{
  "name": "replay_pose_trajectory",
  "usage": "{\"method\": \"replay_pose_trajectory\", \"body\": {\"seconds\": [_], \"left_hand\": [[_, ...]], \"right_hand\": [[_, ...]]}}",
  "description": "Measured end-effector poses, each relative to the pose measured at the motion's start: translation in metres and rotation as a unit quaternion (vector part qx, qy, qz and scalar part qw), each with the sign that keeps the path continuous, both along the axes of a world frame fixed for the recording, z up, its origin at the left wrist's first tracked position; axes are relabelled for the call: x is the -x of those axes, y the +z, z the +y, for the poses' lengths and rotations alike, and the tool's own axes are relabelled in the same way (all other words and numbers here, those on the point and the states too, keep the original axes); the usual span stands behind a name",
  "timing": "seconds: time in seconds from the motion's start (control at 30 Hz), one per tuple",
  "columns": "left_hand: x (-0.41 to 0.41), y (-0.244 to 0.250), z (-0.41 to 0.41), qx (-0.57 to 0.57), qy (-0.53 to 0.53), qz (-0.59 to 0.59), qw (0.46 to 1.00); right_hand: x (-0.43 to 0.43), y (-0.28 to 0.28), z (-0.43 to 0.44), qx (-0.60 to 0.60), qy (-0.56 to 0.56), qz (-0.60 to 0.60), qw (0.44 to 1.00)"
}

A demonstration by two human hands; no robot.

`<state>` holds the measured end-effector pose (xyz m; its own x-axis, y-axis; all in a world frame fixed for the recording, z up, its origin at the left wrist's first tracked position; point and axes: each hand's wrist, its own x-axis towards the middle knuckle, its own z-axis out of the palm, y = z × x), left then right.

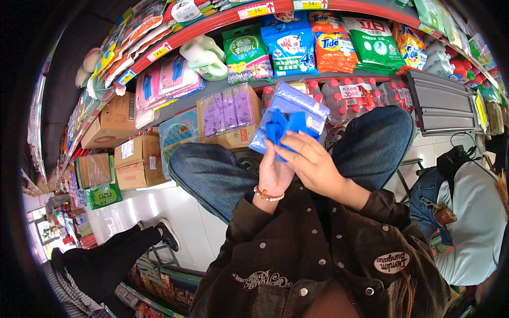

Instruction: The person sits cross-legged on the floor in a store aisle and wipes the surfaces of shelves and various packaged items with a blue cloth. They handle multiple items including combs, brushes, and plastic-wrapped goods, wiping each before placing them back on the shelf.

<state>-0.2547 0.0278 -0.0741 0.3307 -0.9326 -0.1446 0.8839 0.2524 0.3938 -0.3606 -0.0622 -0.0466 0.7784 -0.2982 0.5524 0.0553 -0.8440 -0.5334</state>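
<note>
A bright blue folded cloth-like item (278, 125) is pinched between my two hands above my lap. My left hand (274, 171), with a beaded bracelet at the wrist, grips its near left edge with the thumb up. The fingers of my right hand (314, 157) press on its right side. Just beyond and partly beneath it are bluish-purple packets in clear plastic (292, 99), perhaps resting across my knees; what supports them is hidden. An open cardboard box (234, 137) holding purple patterned packets (226, 113) stands beyond my left knee.
A shelf with a red edge (216, 20) holds detergent bags (288, 49) and a pale green jug (204, 55). Shrink-wrapped water bottles (350, 97) stand below. Cartons (139, 161) sit at left, grey panels (441, 101) at right. People sit at either side (107, 262).
</note>
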Motion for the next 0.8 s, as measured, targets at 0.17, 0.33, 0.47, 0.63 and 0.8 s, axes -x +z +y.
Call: {"method": "replay_pose_trajectory", "body": {"seconds": [0.17, 0.33, 0.47, 0.63, 0.8], "left_hand": [[0.001, -0.003, 0.0, -0.024, 0.051, 0.027, 0.998], [0.003, 0.009, 0.004, -0.034, 0.019, -0.012, 0.999], [0.004, 0.007, 0.01, -0.048, 0.0, -0.037, 0.998], [-0.002, 0.008, 0.015, -0.065, -0.014, -0.004, 0.998], [-0.013, 0.001, 0.014, -0.016, -0.045, 0.047, 0.998]], "right_hand": [[0.0, 0.001, -0.012, 0.034, 0.016, 0.011, 0.999], [-0.01, 0.008, -0.051, -0.101, -0.106, -0.007, 0.989], [-0.001, 0.008, -0.079, -0.28, -0.114, 0.052, 0.952], [0.021, 0.021, -0.088, -0.62, -0.013, 0.117, 0.776], [0.028, 0.014, -0.081, -0.71, 0.032, 0.079, 0.699]]}}
